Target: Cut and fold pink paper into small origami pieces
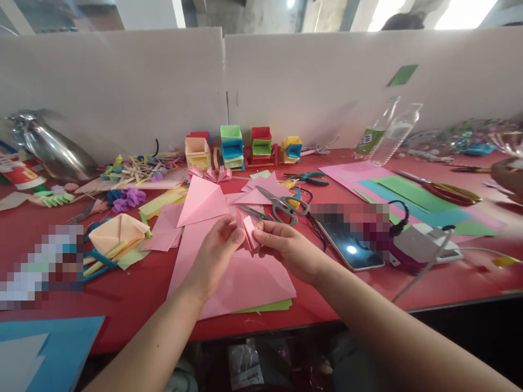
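Note:
My left hand (218, 247) and my right hand (284, 247) meet over the red table (131, 296), both pinching a small folded pink paper piece (249, 231) between thumbs and fingers. Under my hands lies a large pink paper sheet (245, 280) on top of a green sheet (269, 306). A folded pink paper triangle (200, 201) rests just beyond my left hand. Grey-handled scissors (281, 206) lie close behind my right hand.
Small coloured paper boxes (241, 147) line the white partition (163, 92). Teal scissors (310, 177), red-handled scissors (445, 190), a phone (351, 245), two plastic bottles (388, 136), coloured sheets (408, 196), purple paper flowers (126, 198), wooden sticks (139, 169) and a peach paper fold (116, 231) crowd the table.

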`<state>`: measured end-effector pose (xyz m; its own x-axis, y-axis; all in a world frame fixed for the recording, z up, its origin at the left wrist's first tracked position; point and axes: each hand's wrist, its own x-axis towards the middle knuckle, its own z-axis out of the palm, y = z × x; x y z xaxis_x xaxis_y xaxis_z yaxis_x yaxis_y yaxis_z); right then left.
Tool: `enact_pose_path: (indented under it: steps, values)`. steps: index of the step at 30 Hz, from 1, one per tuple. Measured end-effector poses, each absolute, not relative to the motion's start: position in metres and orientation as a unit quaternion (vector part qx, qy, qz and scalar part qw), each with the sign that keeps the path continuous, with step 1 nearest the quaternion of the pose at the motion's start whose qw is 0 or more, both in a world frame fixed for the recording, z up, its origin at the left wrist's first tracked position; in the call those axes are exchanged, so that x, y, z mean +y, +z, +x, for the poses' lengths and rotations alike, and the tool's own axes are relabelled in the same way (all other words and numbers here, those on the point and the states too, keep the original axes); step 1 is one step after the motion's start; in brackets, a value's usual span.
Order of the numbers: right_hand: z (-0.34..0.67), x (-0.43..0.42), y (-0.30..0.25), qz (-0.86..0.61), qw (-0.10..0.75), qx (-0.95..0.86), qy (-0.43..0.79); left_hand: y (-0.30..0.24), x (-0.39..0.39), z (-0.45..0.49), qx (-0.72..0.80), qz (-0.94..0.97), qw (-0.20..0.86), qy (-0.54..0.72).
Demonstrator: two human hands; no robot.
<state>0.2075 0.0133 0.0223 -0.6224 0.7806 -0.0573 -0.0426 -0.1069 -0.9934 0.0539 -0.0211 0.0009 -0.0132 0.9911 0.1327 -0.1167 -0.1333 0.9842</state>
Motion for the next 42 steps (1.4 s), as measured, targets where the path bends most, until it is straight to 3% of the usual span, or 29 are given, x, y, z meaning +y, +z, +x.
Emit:
enact_pose_path:
  steps: [3, 7, 11, 24, 30, 33, 38, 42]
  values:
    - [0.207, 0.011, 0.024, -0.322, 0.319, -0.621, 0.640, 0.003, -0.021, 0.054, 0.380, 0.444, 0.548, 0.599]
    - [0.205, 0.006, 0.026, -0.370, 0.380, -0.660, 0.532, 0.003, -0.022, 0.055, 0.402, 0.390, 0.520, 0.645]
    - [0.204, 0.002, 0.028, -0.396, 0.385, -0.692, 0.465, 0.002, -0.026, 0.060, 0.406, 0.397, 0.494, 0.659]
    - [0.203, -0.004, 0.034, -0.416, 0.383, -0.742, 0.361, 0.014, -0.029, 0.048, 0.460, 0.538, 0.462, 0.534]
    - [0.208, -0.001, 0.037, -0.367, 0.368, -0.704, 0.483, 0.009, -0.029, 0.053, 0.426, 0.447, 0.485, 0.619]
    - [0.210, -0.002, 0.040, -0.375, 0.369, -0.717, 0.457, 0.009, -0.030, 0.052, 0.403, 0.426, 0.510, 0.629]
    - [0.211, -0.011, 0.048, -0.383, 0.376, -0.785, 0.310, 0.018, -0.032, 0.044, 0.454, 0.552, 0.413, 0.565]
    - [0.211, -0.016, 0.053, -0.362, 0.392, -0.798, 0.280, 0.022, -0.035, 0.043, 0.444, 0.614, 0.312, 0.573]
